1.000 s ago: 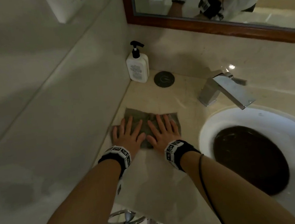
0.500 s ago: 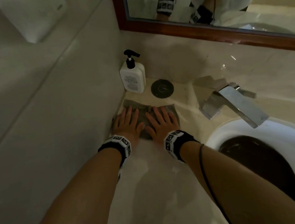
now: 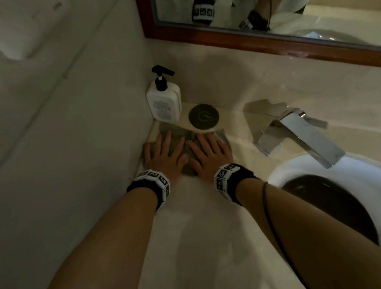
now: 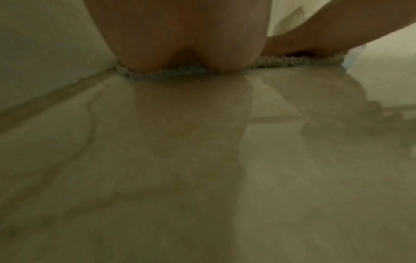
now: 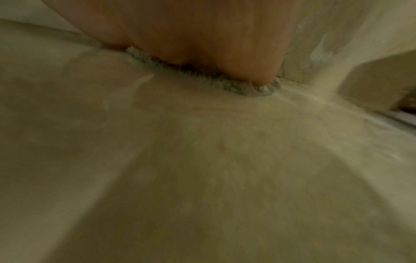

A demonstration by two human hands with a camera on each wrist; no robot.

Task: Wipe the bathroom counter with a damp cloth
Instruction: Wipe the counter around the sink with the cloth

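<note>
Both hands lay flat, fingers straight and spread, pressing the cloth (image 3: 184,145) onto the bench (image 3: 206,225). The left hand (image 3: 164,156) sat on the cloth's left part, hard against the side wall (image 3: 67,158); the right hand (image 3: 209,153) sat just beside it on the right part, thumbs nearly touching. Neither hand curled round the cloth; they bore down on it with palms and fingers. In both wrist views the heel of the palm rested on the cloth's nubbly edge, with bare bench nearer the wrist.

Just beyond the left fingertips stood a bottle (image 3: 164,102) in the corner, and beyond the gap between the hands lay a dark disc (image 3: 203,117), its near edge touching or almost touching the cloth. Off to the right hand's side were the tap (image 3: 302,131) and the basin (image 3: 357,196).

The step in hand looked like a forward wiping stroke at its far end, in the corner strip left of the basin. The next move probably called for drawing the cloth back toward the body under even pressure, or shifting it right toward the tap. Pushing further would likely nudge the bottle or ride over the disc, so either would need lifting aside to wipe beneath. The bench near the tap and behind the basin seemed yet to be done.
</note>
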